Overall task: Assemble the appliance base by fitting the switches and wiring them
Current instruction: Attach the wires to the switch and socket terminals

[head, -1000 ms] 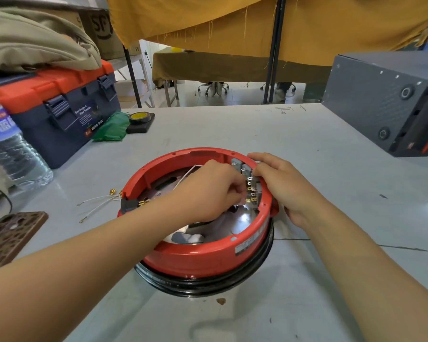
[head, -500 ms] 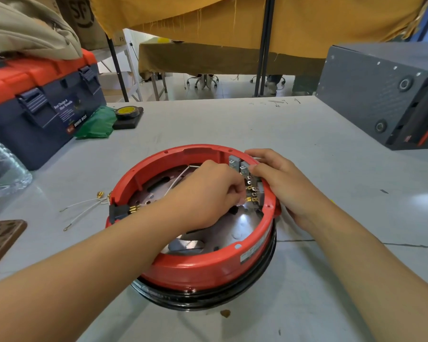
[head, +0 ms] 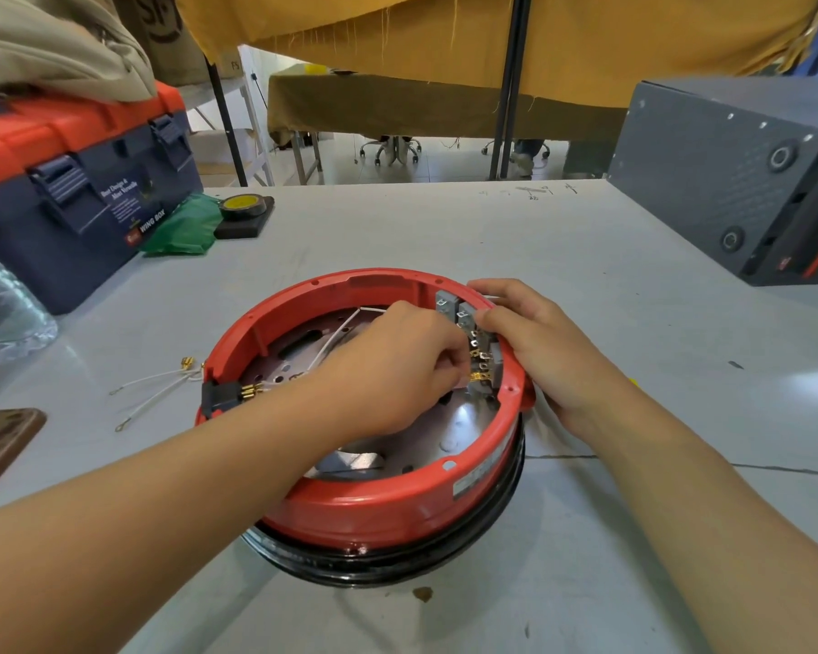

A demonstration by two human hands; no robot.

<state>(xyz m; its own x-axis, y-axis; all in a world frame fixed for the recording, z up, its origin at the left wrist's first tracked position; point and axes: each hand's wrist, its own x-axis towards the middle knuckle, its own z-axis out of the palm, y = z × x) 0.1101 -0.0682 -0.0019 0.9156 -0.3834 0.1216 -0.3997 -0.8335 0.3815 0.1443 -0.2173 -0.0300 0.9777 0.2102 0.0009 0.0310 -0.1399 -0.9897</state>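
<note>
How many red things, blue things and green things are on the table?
Red: 1, the round appliance base
Blue: 1, the toolbox, though its lid is orange-red
Green: 1, the crumpled bag
Total: 3

Two hands work at one round red base (head: 388,507), the left hand (head: 393,365) inside it and the right hand (head: 534,342) on its far right rim. Along that rim stands a row of grey switches (head: 464,318); perhaps four, since the fingers hide part of the row. One black connector (head: 218,398) sits in the left wall. About three loose white wires (head: 157,394) lie on the table left of the base. Far left stand one toolbox (head: 81,191), one green cloth (head: 185,228) and one roll of yellow tape (head: 242,205). One clear bottle (head: 6,304) shows at the left edge and one grey box (head: 737,177) far right.
</note>
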